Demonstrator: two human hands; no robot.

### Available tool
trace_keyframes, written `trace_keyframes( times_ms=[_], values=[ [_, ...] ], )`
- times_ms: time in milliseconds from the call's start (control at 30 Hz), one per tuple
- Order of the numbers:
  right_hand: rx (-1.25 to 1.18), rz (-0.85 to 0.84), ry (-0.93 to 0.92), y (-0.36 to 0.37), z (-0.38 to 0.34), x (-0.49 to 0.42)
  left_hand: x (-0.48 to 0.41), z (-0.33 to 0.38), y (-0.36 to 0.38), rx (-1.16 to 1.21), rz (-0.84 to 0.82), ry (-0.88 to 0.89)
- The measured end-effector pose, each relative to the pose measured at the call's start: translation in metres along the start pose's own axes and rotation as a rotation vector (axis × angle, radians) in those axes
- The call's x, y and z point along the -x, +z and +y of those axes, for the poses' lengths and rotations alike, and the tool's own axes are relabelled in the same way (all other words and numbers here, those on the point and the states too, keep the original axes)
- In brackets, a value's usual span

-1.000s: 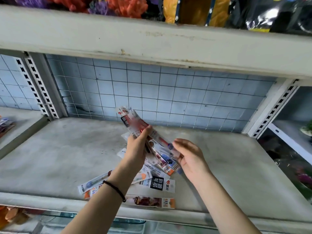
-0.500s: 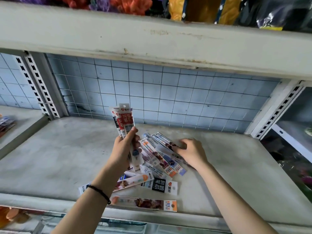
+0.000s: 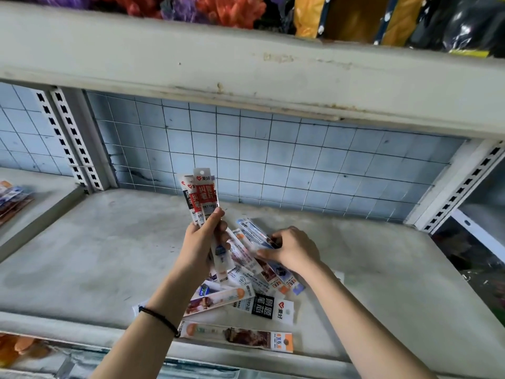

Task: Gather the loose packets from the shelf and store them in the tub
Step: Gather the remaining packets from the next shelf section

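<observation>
My left hand (image 3: 203, 239) grips a small upright bunch of long packets (image 3: 203, 196) with red and black labels, raised above the grey shelf (image 3: 90, 258). My right hand (image 3: 293, 250) pinches the ends of several fanned packets (image 3: 252, 232) lying on the pile. More loose packets (image 3: 262, 305) are scattered on the shelf below my hands. One long orange-ended packet (image 3: 237, 336) lies by the front edge. No tub is plainly in view.
The upper shelf board (image 3: 246, 69) hangs close overhead, with colourful goods on it. A blue wire grid (image 3: 273, 160) backs the shelf. Slotted uprights (image 3: 68, 140) stand at both sides. Other packets (image 3: 12, 198) lie on the neighbouring left shelf.
My left hand has turned its bunch of packets upright and lifted it. My right hand has dropped onto the pile and closed on the fanned packets.
</observation>
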State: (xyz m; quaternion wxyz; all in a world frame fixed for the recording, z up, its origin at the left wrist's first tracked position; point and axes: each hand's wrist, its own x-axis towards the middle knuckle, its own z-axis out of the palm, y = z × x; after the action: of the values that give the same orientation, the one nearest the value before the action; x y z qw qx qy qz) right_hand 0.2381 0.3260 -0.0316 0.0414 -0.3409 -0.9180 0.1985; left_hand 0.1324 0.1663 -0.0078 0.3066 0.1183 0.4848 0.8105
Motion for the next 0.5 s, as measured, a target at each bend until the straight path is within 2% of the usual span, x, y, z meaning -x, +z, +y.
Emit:
trace_keyframes(
  times_ms=[167, 333, 500],
  values=[
    [-0.069, -0.050, 0.049, -0.008, -0.003, -0.003, 0.001, 0.001, -0.002, 0.017, 0.015, -0.007],
    [0.028, -0.038, 0.082, -0.008, -0.017, -0.013, 0.002, 0.000, -0.005, 0.000, 0.030, -0.011],
    [0.101, -0.155, 0.089, -0.008, -0.019, -0.020, 0.002, 0.000, -0.012, -0.031, 0.028, -0.005]
  ],
)
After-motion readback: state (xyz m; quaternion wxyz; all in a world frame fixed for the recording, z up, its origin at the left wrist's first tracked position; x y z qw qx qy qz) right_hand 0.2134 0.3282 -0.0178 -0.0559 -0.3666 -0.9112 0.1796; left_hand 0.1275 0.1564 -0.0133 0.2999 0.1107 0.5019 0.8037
